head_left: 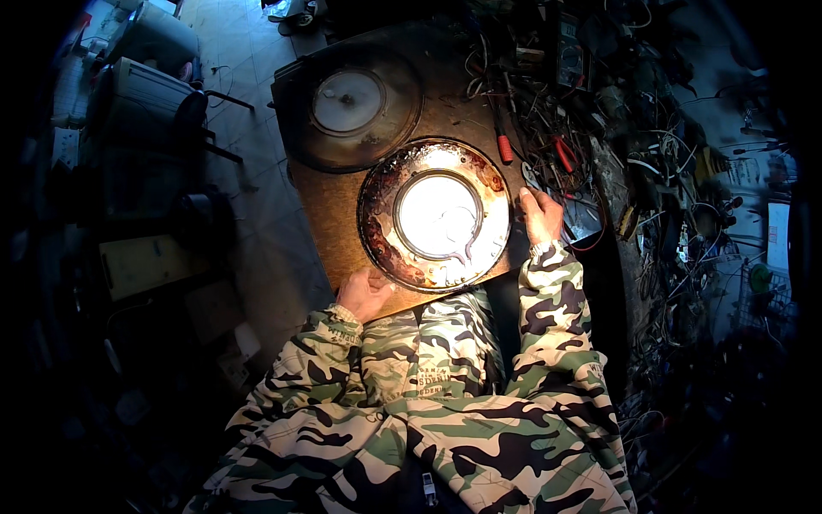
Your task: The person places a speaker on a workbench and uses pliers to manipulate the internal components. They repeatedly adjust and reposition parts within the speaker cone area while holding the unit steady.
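Observation:
A round metal plate (377, 224) with brown and black scorching on its wide rim lies on the near part of a wooden board. Its raised middle ring encloses a glaring white centre, where a thin curved line or wire shows faintly. At its lower left rim, my left hand (366, 294) is closed with the fingertips curled against the edge. My right hand (542, 216) is beside the plate's right side, thumb and fingers drawn together; whatever they may hold is hidden. Just beyond those fingers lies a grey metal tool (529, 176).
A second, darker round plate (394, 92) lies farther back on the wooden board (321, 227). Red-handled pliers (565, 154), a red-handled tool (504, 149), a multimeter (571, 53) and tangled wires crowd the right side. Dark furniture stands along the left, beyond a tiled floor (257, 193).

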`<action>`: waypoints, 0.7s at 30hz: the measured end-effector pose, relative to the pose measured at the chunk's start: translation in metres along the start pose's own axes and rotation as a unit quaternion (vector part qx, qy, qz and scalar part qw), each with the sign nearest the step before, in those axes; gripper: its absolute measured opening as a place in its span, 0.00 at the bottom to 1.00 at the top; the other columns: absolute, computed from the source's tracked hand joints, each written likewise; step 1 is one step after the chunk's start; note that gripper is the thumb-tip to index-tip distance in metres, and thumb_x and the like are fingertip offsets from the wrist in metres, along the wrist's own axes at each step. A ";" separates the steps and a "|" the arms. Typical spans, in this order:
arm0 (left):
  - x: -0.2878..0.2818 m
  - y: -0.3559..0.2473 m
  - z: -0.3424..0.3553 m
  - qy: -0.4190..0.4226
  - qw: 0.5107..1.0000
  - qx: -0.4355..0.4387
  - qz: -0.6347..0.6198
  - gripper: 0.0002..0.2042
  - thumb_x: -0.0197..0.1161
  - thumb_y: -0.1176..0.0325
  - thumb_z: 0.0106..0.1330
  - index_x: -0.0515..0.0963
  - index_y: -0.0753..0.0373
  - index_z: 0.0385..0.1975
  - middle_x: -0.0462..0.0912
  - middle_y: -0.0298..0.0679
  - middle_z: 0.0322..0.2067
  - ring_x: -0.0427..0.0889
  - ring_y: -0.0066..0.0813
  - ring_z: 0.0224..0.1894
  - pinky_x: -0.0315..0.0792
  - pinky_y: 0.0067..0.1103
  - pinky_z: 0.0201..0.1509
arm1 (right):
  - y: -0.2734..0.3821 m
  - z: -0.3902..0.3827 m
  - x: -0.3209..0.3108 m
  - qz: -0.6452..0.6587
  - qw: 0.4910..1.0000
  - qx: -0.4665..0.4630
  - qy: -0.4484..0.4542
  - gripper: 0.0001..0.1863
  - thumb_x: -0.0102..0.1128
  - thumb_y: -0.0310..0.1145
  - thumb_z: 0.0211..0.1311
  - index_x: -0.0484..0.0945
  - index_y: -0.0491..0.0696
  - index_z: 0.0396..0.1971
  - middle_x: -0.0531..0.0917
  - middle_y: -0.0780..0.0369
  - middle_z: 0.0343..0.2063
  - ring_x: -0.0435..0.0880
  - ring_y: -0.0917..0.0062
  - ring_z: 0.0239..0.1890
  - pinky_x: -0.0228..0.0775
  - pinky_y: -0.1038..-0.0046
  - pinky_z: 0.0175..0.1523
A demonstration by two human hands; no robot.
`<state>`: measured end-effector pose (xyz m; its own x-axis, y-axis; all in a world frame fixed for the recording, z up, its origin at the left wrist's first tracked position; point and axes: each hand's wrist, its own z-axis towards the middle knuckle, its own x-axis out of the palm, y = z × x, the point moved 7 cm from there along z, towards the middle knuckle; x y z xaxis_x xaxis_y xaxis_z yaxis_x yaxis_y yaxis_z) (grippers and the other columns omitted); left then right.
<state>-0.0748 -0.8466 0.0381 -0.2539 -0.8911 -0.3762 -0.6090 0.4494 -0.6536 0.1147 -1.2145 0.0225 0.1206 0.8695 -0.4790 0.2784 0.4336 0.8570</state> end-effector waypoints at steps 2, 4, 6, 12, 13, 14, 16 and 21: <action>-0.009 -0.008 -0.005 -0.007 0.998 -0.025 0.065 0.24 0.70 0.58 0.64 0.80 0.75 0.49 0.88 0.53 0.39 0.88 0.37 0.40 0.80 0.28 0.47 | 0.025 -0.026 -0.014 0.028 0.999 0.031 -0.020 0.25 0.66 0.41 0.64 0.82 0.32 0.48 0.88 0.50 0.41 0.86 0.69 0.45 0.75 0.70 0.55; -0.020 -0.024 -0.008 -0.041 0.994 -0.038 0.090 0.18 0.71 0.61 0.64 0.82 0.71 0.45 0.87 0.49 0.36 0.87 0.35 0.37 0.80 0.30 0.43 | -0.003 -0.051 -0.028 0.085 0.994 0.066 -0.023 0.20 0.65 0.36 0.66 0.82 0.31 0.45 0.87 0.54 0.34 0.86 0.74 0.36 0.77 0.73 0.45; -0.027 -0.036 -0.006 -0.096 0.992 0.011 0.086 0.15 0.71 0.65 0.64 0.81 0.70 0.44 0.86 0.47 0.36 0.86 0.36 0.37 0.79 0.31 0.42 | -0.028 -0.085 -0.031 0.148 0.983 0.108 -0.012 0.16 0.64 0.33 0.67 0.82 0.32 0.41 0.84 0.58 0.27 0.82 0.78 0.28 0.74 0.76 0.35; -0.022 -0.095 0.000 -0.185 0.928 0.281 0.158 0.15 0.72 0.75 0.56 0.79 0.69 0.43 0.80 0.51 0.43 0.79 0.51 0.47 0.75 0.37 0.51 | -0.083 -0.184 -0.022 0.129 0.964 0.230 0.047 0.10 0.64 0.29 0.67 0.81 0.36 0.35 0.79 0.64 0.18 0.73 0.83 0.15 0.64 0.77 0.20; -0.017 -0.095 0.006 -0.172 0.931 0.277 0.165 0.16 0.72 0.74 0.56 0.79 0.69 0.44 0.79 0.50 0.45 0.78 0.51 0.50 0.74 0.37 0.54 | -0.086 -0.193 -0.018 0.137 0.957 0.249 0.055 0.08 0.65 0.29 0.66 0.81 0.38 0.34 0.78 0.64 0.17 0.73 0.82 0.15 0.64 0.77 0.19; -0.013 -0.096 0.009 -0.167 0.929 0.273 0.187 0.16 0.73 0.74 0.56 0.79 0.68 0.43 0.79 0.50 0.45 0.77 0.51 0.50 0.73 0.37 0.54 | -0.086 -0.200 -0.016 0.143 0.952 0.260 0.069 0.08 0.62 0.28 0.67 0.82 0.38 0.36 0.79 0.63 0.18 0.73 0.83 0.15 0.65 0.77 0.20; -0.008 -0.102 0.014 -0.154 0.930 0.259 0.212 0.16 0.73 0.74 0.55 0.79 0.67 0.43 0.79 0.49 0.44 0.76 0.51 0.51 0.72 0.37 0.55 | -0.100 -0.212 -0.014 0.158 0.949 0.263 0.074 0.10 0.59 0.28 0.69 0.82 0.37 0.41 0.81 0.61 0.21 0.75 0.82 0.18 0.67 0.77 0.22; -0.010 -0.101 0.025 -0.134 0.940 0.226 0.217 0.15 0.73 0.73 0.54 0.78 0.67 0.40 0.78 0.49 0.41 0.76 0.51 0.48 0.71 0.39 0.53 | -0.105 -0.208 -0.018 0.138 0.954 0.257 0.075 0.11 0.59 0.28 0.68 0.81 0.35 0.43 0.83 0.60 0.24 0.78 0.82 0.20 0.70 0.78 0.24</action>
<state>0.0079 -0.8812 0.0912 -0.1687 -0.5970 -0.7843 -0.0944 0.8018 -0.5901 -0.1153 -1.2266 -0.0194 0.1290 0.9745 -0.1836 0.6913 0.0444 0.7212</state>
